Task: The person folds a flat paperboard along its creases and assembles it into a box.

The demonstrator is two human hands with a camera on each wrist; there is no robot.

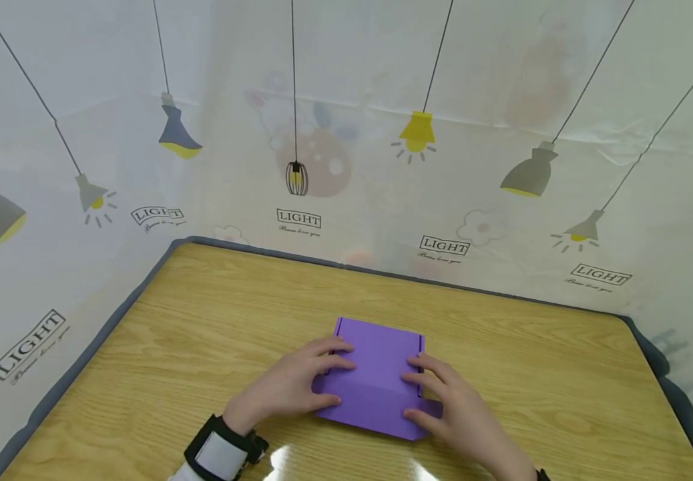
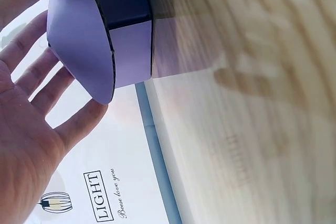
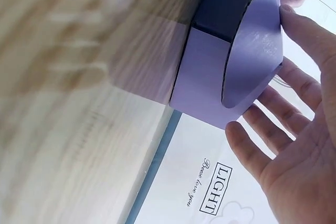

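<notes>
A purple cardboard box (image 1: 376, 374) sits on the wooden table in front of me, its lid lying over the top. Along the near side the lid's front flap (image 3: 257, 45) slopes outward, leaving a dark gap under it. My left hand (image 1: 298, 381) spreads its fingers over the lid's left edge, thumb toward the near corner. On the opposite edge rests my right hand (image 1: 454, 404), fingertips on the lid and thumb near the flap. Both wrist views show the fingers spread and gently bent along the lid, with the box wall (image 2: 134, 53) below.
The wood-grain table (image 1: 250, 300) has a dark grey edge (image 1: 346, 266) at the back and sides. Behind it hangs a pale curtain (image 1: 370, 200) printed with lamps and lettering. A black strap with a white panel (image 1: 220, 454) is on my left wrist.
</notes>
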